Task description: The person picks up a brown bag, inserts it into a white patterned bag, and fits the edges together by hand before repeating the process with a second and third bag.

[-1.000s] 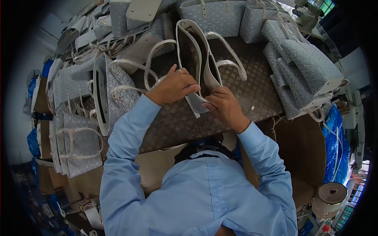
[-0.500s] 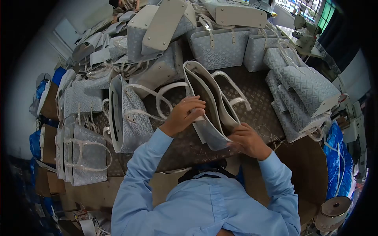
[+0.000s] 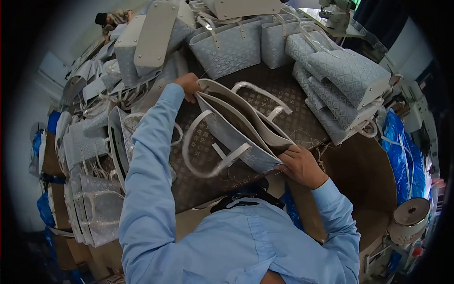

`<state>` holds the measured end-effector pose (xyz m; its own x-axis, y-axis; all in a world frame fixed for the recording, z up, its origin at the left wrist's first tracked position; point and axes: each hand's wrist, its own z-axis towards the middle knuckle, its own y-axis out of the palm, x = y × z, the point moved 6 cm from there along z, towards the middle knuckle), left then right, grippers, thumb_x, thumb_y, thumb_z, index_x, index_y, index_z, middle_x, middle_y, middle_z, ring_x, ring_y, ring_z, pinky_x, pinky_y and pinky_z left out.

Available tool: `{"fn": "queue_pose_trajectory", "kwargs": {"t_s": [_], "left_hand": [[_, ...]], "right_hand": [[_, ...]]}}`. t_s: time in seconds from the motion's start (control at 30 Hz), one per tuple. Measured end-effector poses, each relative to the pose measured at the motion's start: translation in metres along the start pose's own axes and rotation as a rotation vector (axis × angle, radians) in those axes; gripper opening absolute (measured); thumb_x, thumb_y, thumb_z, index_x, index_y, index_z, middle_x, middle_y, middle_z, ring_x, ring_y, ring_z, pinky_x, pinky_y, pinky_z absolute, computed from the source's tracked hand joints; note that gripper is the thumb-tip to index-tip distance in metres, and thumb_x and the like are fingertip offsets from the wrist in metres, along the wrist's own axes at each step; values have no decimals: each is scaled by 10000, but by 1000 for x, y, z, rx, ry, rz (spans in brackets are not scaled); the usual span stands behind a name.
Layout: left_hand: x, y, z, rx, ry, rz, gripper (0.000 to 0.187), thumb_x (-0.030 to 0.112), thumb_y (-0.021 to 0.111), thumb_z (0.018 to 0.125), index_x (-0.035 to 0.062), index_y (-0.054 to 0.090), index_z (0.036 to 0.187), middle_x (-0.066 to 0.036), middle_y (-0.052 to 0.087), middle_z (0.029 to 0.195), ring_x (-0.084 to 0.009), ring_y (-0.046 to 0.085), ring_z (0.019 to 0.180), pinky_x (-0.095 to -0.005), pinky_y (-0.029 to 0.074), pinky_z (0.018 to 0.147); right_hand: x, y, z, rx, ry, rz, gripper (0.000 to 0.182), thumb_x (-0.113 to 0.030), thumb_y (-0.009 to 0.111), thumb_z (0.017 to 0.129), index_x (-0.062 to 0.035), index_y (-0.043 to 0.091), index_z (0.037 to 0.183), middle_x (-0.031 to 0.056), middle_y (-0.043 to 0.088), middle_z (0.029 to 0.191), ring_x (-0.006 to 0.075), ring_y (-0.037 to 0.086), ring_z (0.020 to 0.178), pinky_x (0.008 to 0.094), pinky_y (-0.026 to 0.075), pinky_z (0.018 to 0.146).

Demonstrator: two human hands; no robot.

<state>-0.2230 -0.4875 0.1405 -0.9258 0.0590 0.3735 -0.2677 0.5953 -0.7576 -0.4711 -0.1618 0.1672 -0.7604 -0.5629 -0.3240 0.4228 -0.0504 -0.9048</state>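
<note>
A silver-grey tote bag (image 3: 228,131) lies before me on the brown patterned table (image 3: 203,189), its mouth open and facing up. Inside, a divider and beige lining show. My left hand (image 3: 189,85) grips the rim at the far left end, fingers partly hidden behind it. At the near right corner my right hand (image 3: 302,165) pinches the rim, thumb on the outside. One plastic-wrapped handle (image 3: 188,150) loops out over the near side; the other handle (image 3: 265,94) leans over the far side.
Several similar bags (image 3: 229,47) stand along the back. More are stacked at the right (image 3: 350,75) and the left (image 3: 97,203). A brown carton (image 3: 362,175) and blue plastic wrapping (image 3: 398,156) sit at the right. A sewing machine (image 3: 336,14) and another person (image 3: 112,20) are farther back.
My left hand has moved from the bag's near side to its far left end. The near handle has swung down, and the bag slants more to the left. The view has shifted right.
</note>
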Motion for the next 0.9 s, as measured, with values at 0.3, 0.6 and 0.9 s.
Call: {"fn": "queue_pose_trajectory", "kwargs": {"t_s": [0.3,0.6,0.9], "left_hand": [[17,77,-126,-19,464,46,374,85,588,760,-5,596,1123,-193,665,847,-320,664,781,-400,519,691],[63,100,-154,514,863,220,505,255,558,920,68,437,1374,-148,470,1380,-332,475,1230,-459,385,990],[60,109,-162,421,868,350,517,315,460,964,64,394,1410,-118,402,1451,-295,381,1332,-472,286,1068]], "right_hand": [[74,-51,-62,39,265,-92,190,-154,713,724,-84,612,869,81,594,881,269,558,893,383,436,829],[52,-54,-36,491,288,-125,778,-601,510,863,-31,420,1385,158,397,1442,317,332,1369,457,273,1104],[57,-22,-31,-9,348,-396,796,-628,409,871,-79,337,1442,98,297,1513,290,259,1404,481,178,1145]]}}
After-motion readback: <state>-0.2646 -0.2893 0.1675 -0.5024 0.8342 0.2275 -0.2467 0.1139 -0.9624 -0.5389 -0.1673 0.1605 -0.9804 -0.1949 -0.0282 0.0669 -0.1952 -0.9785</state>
